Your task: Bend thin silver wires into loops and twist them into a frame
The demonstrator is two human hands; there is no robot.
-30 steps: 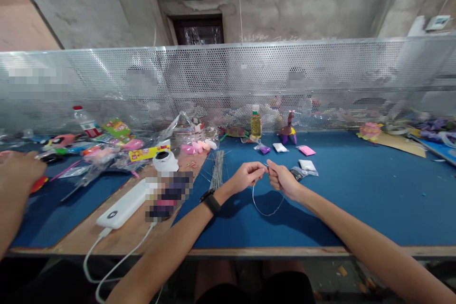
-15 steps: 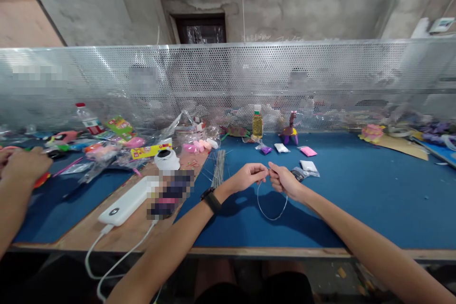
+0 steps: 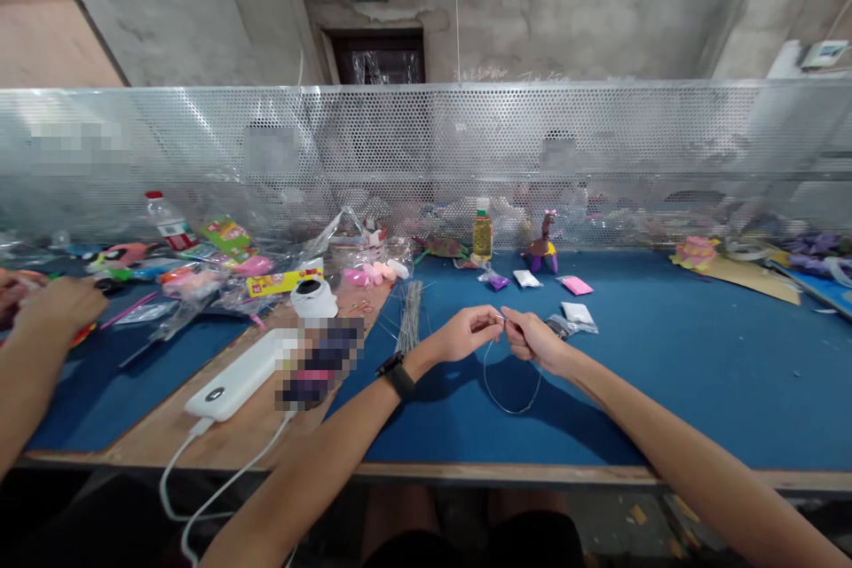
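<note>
Both my hands meet above the blue mat, pinching a thin silvery wire (image 3: pixel 511 412) whose loop hangs down below them. My left hand (image 3: pixel 471 330), with a dark watch on the wrist, grips it between thumb and fingertips. Closed on the wire from the other side is my right hand (image 3: pixel 532 341), its fingers curled. Where the wire's ends meet between the fingertips is too small to make out. A bundle of straight wires (image 3: pixel 410 317) lies left of my left hand. Just beyond my right hand rest a white packet (image 3: pixel 579 313) and a pink packet (image 3: pixel 576 285).
At the back stand a bottle of yellow liquid (image 3: pixel 482 231) and a small giraffe-like figure (image 3: pixel 544 244). A white power bank (image 3: pixel 240 375) with cables lies left. A co-worker's hands (image 3: pixel 57 306) work at far left, near bagged clay pieces. A perforated metal screen (image 3: pixel 426 133) borders the table.
My hands stay pinched on the wire at nearly the same spot. The hanging loop has shifted slightly right. The co-worker's hand has moved a little to the right.
</note>
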